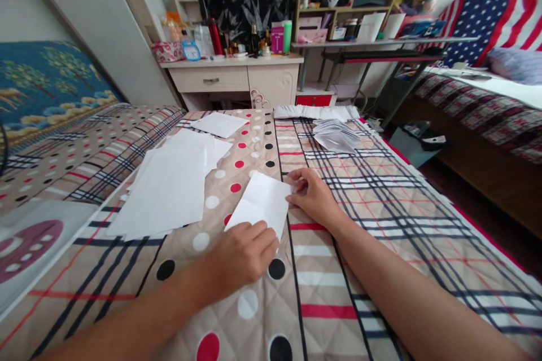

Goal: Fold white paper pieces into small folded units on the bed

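A white sheet of paper [265, 200] with a crease across it lies on the patterned bedspread between my hands. My right hand [313, 197] pinches its right edge between thumb and fingers. At the near edge, my left hand [249, 251] is closed with curled fingers on the paper; its thumb is hidden. To the left lies a spread pile of larger white sheets [165, 192]. Beyond that pile is another small stack of white paper [220, 124]. A fanned stack of folded papers [336, 135] rests at the far right of the bed.
A white folded bundle [315, 113] lies along the bed's far edge. Behind the bed stands a white dresser [207, 80] with bottles, a clock and boxes on top. A grey bin [417, 144] stands on the floor to the right. A printed bag [38, 240] lies at the left.
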`<state>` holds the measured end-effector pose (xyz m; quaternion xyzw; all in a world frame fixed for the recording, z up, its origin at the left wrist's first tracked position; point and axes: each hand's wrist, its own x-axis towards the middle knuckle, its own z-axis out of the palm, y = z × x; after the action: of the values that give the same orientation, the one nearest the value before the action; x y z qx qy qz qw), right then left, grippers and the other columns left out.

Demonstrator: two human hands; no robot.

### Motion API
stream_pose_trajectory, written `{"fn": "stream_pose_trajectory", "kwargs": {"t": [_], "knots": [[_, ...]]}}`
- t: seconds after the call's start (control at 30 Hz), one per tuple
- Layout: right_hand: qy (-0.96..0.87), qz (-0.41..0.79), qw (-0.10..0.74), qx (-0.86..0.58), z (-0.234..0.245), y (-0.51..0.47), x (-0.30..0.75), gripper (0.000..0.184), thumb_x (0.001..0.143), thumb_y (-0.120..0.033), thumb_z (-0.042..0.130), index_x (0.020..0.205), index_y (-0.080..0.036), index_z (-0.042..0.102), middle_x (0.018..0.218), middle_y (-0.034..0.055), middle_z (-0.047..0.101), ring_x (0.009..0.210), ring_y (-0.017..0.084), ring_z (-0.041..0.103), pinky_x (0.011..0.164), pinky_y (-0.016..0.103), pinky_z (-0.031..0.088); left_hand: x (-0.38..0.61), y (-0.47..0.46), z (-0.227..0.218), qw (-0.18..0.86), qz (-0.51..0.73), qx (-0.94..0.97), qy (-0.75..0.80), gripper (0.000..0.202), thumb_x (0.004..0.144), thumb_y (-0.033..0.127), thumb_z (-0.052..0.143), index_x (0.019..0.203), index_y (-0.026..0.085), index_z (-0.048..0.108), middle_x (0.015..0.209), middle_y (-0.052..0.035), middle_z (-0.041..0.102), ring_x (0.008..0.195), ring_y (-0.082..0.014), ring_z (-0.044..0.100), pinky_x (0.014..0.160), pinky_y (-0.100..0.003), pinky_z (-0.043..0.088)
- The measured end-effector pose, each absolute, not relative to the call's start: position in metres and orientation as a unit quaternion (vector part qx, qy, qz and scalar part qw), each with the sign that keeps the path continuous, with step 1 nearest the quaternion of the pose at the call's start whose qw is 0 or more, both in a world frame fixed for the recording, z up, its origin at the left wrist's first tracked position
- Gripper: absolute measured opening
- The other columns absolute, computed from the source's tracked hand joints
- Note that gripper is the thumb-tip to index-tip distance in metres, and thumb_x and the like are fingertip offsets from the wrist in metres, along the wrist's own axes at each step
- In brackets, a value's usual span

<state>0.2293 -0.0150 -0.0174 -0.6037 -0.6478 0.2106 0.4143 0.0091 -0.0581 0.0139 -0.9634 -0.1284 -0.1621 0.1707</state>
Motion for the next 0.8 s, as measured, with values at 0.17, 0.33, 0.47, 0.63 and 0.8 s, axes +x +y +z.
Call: {"fn": "stream_pose_trajectory", "kwargs": {"t": [0.17,0.33,0.47,0.63,0.8], "knots": [[-0.677,0.253,0.384,-0.574,-0.014,-0.015,0.233,0.011,0.068,-0.012,0.07,0.072,-0.022,0.068,0.08,0.0001,0.065,0.069,0.014,0.057,0.065,0.028,0.044,0.01,-0.069,0.009,0.141,-0.222,-0.948,-0.179,0.017,0.093,0.009,0.045,0.094,0.013,0.061,0.072,-0.0042,0.063,0.069,-0.0172,0.059,0.058,-0.029,0.045],[-0.687,0.318,0.354,-0.549,-0.015,-0.01,0.241,0.009,0.069,-0.017,0.072,0.076,-0.022,0.072,0.074,-0.0008,0.067,0.064,0.014,0.057,0.06,0.026,0.042,0.006,-0.068,0.009,0.086,-0.253,-0.946,-0.183,0.017,0.093,0.01,0.048,0.094,0.013,0.064,0.074,-0.0045,0.066,0.072,-0.0176,0.062,0.059,-0.029,0.049],[-0.691,0.332,0.347,-0.541,-0.011,-0.012,0.241,0.014,0.065,-0.015,0.074,0.076,-0.022,0.071,0.075,-0.001,0.066,0.066,0.014,0.058,0.061,0.026,0.043,0.006,-0.067,0.011,0.073,-0.261,-0.945,-0.18,0.019,0.094,0.01,0.046,0.094,0.013,0.065,0.075,-0.0049,0.068,0.073,-0.0176,0.064,0.061,-0.03,0.051],[-0.706,0.311,0.309,-0.556,0.0,-0.018,0.236,0.015,0.062,-0.013,0.077,0.07,-0.021,0.067,0.076,-0.0014,0.065,0.066,0.014,0.057,0.062,0.026,0.042,0.005,-0.067,0.011,0.078,-0.261,-0.945,-0.181,0.02,0.094,0.01,0.046,0.094,0.013,0.066,0.077,-0.005,0.069,0.073,-0.0173,0.064,0.06,-0.03,0.052],[-0.72,0.234,0.289,-0.586,0.003,-0.022,0.225,0.022,0.064,-0.032,0.082,0.065,-0.021,0.063,0.073,0.0001,0.063,0.067,0.015,0.054,0.063,0.028,0.038,0.005,-0.068,0.009,0.076,-0.269,-0.943,-0.18,0.02,0.094,0.01,0.047,0.094,0.012,0.066,0.078,-0.0056,0.07,0.074,-0.0177,0.064,0.061,-0.03,0.052]]}}
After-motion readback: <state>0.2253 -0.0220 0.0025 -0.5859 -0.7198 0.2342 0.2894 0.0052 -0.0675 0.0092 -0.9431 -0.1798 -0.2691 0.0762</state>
